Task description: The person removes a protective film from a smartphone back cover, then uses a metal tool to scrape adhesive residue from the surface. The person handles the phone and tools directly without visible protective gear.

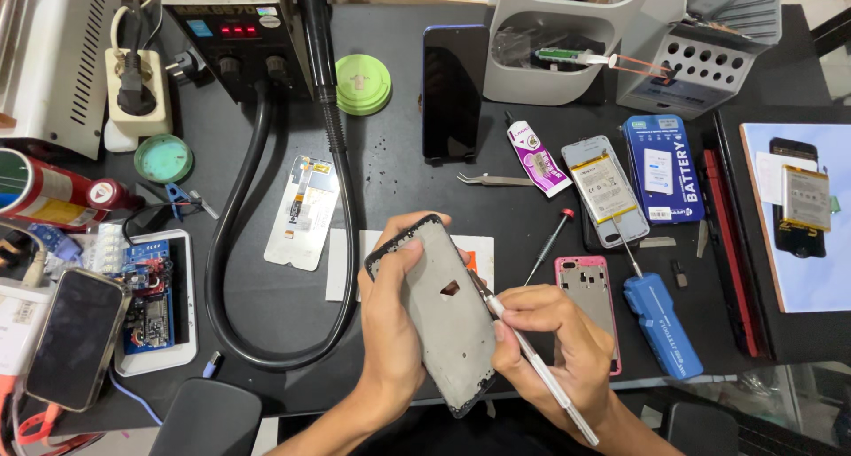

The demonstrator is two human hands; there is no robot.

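My left hand (390,319) grips a grey phone frame (443,319) by its left edge and tilts it above the black bench. A small opening shows near the middle of the frame. My right hand (554,345) holds a thin silver tool (532,363) like a pen. Its tip rests on the frame beside that opening.
A pink phone frame (588,296), a blue screwdriver (660,319) and a red-tipped screwdriver (548,243) lie to the right. Tweezers (492,180), a glue tube (536,159), batteries (603,190), a dark phone (452,93), a white display panel (304,210) and a black hose (341,181) lie behind.
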